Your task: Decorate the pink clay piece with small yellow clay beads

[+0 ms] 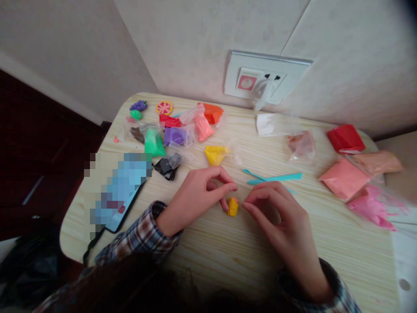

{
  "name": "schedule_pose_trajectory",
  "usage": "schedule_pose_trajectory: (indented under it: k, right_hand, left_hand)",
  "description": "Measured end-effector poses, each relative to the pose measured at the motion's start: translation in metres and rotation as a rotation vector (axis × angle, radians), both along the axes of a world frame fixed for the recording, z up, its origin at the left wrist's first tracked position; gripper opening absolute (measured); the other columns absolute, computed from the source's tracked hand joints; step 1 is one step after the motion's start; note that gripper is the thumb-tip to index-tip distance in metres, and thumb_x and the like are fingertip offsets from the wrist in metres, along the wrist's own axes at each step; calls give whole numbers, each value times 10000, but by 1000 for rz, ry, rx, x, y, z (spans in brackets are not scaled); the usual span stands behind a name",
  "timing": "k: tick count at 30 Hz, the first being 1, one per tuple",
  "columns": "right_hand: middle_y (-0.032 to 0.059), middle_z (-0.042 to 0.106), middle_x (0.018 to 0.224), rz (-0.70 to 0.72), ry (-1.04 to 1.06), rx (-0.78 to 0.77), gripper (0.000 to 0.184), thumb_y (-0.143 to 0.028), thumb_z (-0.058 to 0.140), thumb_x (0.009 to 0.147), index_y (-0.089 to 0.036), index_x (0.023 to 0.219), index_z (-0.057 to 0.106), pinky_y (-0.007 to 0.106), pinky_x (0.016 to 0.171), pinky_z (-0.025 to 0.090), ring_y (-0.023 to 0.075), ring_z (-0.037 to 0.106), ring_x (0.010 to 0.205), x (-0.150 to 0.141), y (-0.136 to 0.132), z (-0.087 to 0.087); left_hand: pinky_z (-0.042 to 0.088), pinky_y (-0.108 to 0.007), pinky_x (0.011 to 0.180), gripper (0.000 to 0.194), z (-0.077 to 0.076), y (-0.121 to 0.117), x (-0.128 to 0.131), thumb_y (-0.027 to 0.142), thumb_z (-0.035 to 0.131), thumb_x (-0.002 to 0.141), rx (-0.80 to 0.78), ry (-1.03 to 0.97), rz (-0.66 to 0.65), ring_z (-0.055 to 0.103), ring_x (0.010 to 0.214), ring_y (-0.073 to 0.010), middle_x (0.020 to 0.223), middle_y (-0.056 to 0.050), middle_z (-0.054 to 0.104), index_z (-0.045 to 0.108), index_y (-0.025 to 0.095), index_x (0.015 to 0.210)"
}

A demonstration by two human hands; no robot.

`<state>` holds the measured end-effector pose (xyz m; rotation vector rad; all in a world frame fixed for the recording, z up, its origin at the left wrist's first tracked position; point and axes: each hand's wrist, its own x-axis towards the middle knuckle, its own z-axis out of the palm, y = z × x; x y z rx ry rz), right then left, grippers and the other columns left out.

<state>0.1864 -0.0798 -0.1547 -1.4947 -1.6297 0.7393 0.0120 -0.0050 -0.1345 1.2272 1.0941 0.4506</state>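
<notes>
A small yellow modelling clay piece (232,207), bumpy all over with a bit of pink at its top, stands on the wooden table between my hands. My left hand (203,193) is closed, thumb and index finger together just above the piece; a lower fingertip lies against or right beside its left side. To the right, my right hand (283,221) is closed in a pinch, its fingertips close to the piece but apart from it. Whatever either pinch holds, if anything, is too small to make out. Behind the right hand lie blue modelling tools (276,178), crossing each other.
Bags of clay lie around: yellow (215,154), black (167,167), green (154,142), purple (175,136), orange (211,113), and several pink and red ones (345,178) at right. A blurred-out phone (120,195) lies left. Small clay shapes (164,108) sit at the back left.
</notes>
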Motion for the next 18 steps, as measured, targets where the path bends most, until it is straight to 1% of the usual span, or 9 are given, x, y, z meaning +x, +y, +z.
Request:
schedule_pose_trajectory:
  k: [2,6,10,14,16,18]
  right_hand:
    - [13,633,884,18,-12,2,60,-195,648,891,-239,851,640,281,714,514,161,625,823,0,0,-1]
    - [11,661,936,72,-4,-19,108,-162,602,923,-250,920,665,267,771,523,149,645,885,1,-1,-1]
    - [-1,648,862,54,10,-31,102,-227,603,937,-247,846,643,251,719,518,142,633,824,1,-1,1]
    - [-2,619,829,34,12,-23,110,-266,660,901,-247,807,608,267,678,506,157,610,786,0,0,3]
    - [0,611,847,27,10,-30,102,-244,677,886,-248,815,604,273,689,499,161,603,801,1,0,3]
    - [-5,600,857,16,16,-40,98,-212,673,884,-250,824,605,270,705,487,154,593,814,3,0,3]
  left_hand:
    - [443,-181,516,118,1,0,0,232,686,821,-6,-11,3,647,521,-101,593,42,653,643,138,766]
    - [404,-158,464,133,2,1,0,246,678,831,-69,-20,-18,654,533,-101,620,18,680,623,139,777]
    - [395,-133,407,177,2,-1,-1,297,678,835,-155,-35,-55,662,529,-103,659,11,685,593,149,785]
    - [392,-122,358,177,2,-4,0,313,636,865,-256,-82,-76,665,509,-103,712,14,664,559,158,823]
    - [381,-112,347,156,4,-6,1,298,594,895,-281,-91,-91,670,507,-93,786,5,673,538,164,838]
    - [381,-104,347,142,5,-7,0,282,552,920,-301,-100,-103,681,521,-81,932,-19,694,508,171,844]
